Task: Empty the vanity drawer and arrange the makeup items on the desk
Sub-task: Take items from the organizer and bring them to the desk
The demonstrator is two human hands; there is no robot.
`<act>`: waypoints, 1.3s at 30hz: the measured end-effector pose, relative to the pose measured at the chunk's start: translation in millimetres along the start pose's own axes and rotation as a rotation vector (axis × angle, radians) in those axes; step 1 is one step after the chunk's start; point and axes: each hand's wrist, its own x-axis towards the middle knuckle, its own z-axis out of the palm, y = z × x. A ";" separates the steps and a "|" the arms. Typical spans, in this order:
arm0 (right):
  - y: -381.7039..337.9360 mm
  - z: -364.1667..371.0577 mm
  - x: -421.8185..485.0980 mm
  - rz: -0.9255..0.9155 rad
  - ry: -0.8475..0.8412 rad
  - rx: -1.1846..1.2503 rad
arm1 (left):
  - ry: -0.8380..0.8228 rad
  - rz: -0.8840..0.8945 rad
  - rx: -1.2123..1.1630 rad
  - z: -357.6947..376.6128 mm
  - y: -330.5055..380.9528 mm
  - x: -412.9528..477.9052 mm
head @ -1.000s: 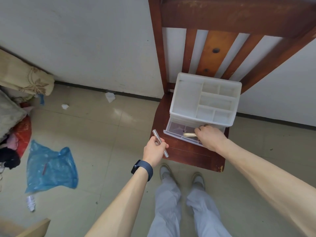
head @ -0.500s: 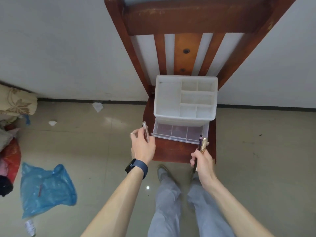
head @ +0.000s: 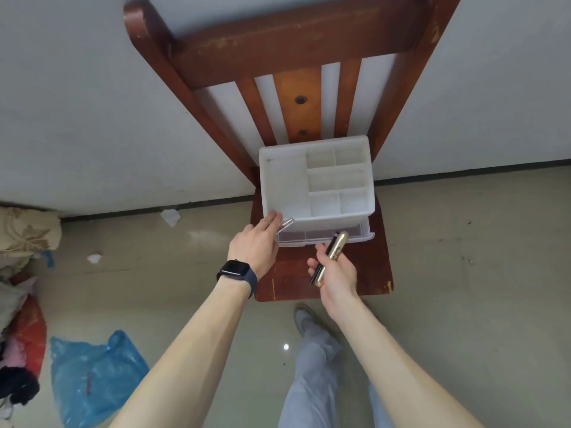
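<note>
- My left hand (head: pixel 253 251) reaches to the front left corner of the white organizer (head: pixel 315 183), fingers mostly stretched out, and pinches a slim silver tube (head: pixel 285 225) between fingertips and thumb.
- The tube's tip lies against the organizer's front wall, just above the drawer (head: pixel 324 237).
- My right hand (head: pixel 335 273) hovers over the front half of the chair seat (head: pixel 370 273), fingers curled round a gold tube (head: pixel 332 257) and a thin dark pencil (head: pixel 321 261) held side by side, both pointing up toward the drawer.
- The clear drawer stands pulled partway out of the organizer's base, toward me.
- The organizer sits at the back of the seat, against the chair's slats.
- A dark smartwatch (head: pixel 236 270) is on my left wrist.
- A blue plastic bag (head: pixel 95 378) lies on the floor, well to the left.
</note>
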 end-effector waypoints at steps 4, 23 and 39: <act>-22.8 17.1 11.6 0.027 -0.014 0.047 | -0.018 -0.017 -0.028 -1.6 0.8 0.5; -31.4 -2.5 -8.6 0.197 0.037 0.181 | -0.054 -0.168 -0.173 -6.6 25.2 -4.7; -26.3 6.0 22.0 0.216 -0.065 0.440 | -0.012 -0.126 -0.191 5.3 15.3 0.8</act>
